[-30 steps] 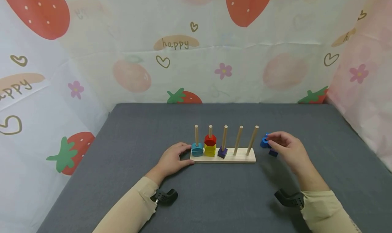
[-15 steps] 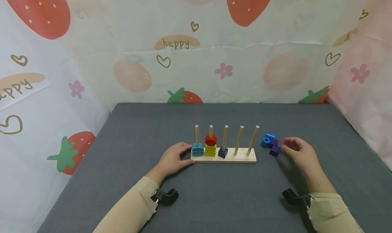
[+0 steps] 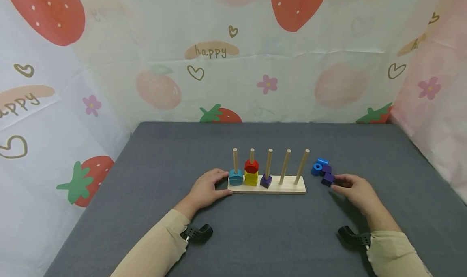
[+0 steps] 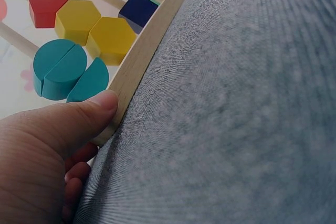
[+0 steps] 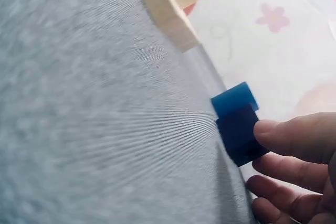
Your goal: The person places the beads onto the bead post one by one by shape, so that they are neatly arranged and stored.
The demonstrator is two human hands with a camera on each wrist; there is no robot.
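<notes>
My left hand [image 3: 206,190] grips the left end of a wooden peg board [image 3: 284,190], thumb on its front edge. The board has several upright pegs. Teal rounded blocks [image 4: 60,69] sit on the leftmost peg. Beside them, a red hexagonal block [image 3: 251,166] tops yellow ones [image 3: 251,179]. A dark purple block [image 3: 266,181] is on the middle peg; the two right pegs are bare. Right of the board, my right hand [image 3: 359,192] pinches the right corner of a purple block [image 3: 328,179] between thumb and index finger. The block rests on the cloth.
Against the pinched block lie another purple block [image 3: 326,169], a blue ring-shaped block [image 3: 316,169] and a blue cylinder [image 3: 322,161]. Grey cloth [image 3: 270,236] covers the table. A printed curtain [image 3: 292,86] hangs behind it and at both sides.
My right hand has drawn back to the right from the loose blocks, then come down to the nearest purple block. The left hand and the board have stayed put.
</notes>
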